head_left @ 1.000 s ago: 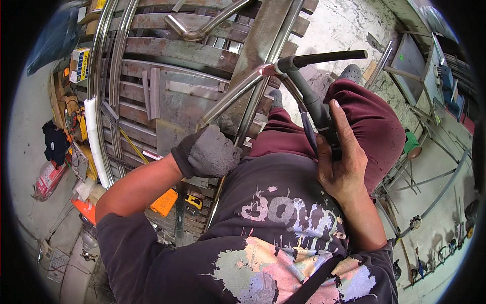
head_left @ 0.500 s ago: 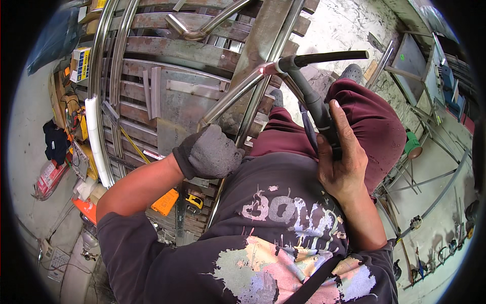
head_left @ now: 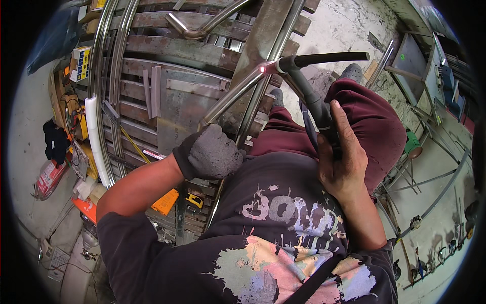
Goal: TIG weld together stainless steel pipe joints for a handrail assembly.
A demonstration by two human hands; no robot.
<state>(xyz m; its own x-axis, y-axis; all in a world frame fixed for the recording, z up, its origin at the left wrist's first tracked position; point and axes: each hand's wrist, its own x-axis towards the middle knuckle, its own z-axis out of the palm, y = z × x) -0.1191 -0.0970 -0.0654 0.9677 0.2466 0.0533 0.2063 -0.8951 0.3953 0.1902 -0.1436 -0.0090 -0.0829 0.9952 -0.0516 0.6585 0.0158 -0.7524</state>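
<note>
Slatted metal bench (head_left: 174, 48) and scuffed pale floor (head_left: 349, 23) frame the action, and straight to the grip: the bare right hand (head_left: 347, 162) has a grey torch (head_left: 314, 101), thumb on one side, index finger laid along the handle! Just ahead of that grip, the torch head bends over, a long black cap (head_left: 336, 58) pointing off to the right, and beyond its nose a pinkish glow (head_left: 262, 70) burns at the far end of a shiny tube (head_left: 235, 97). That tube slopes back to the left, down to the gloved left hand (head_left: 212, 152), curled into a tight fist right by its near end; what sits inside the fist, I cannot tell. Under the torch, maroon trousers (head_left: 364, 116)! Further out past the left fist, a bent pipe (head_left: 195, 34) lies across the slats; nearer the body from that fist, a yellow tape measure (head_left: 194, 202) sits beside an orange object (head_left: 165, 201); and well out to its left, a white sleeve (head_left: 93, 137) wraps long tubes (head_left: 101, 50).
</note>
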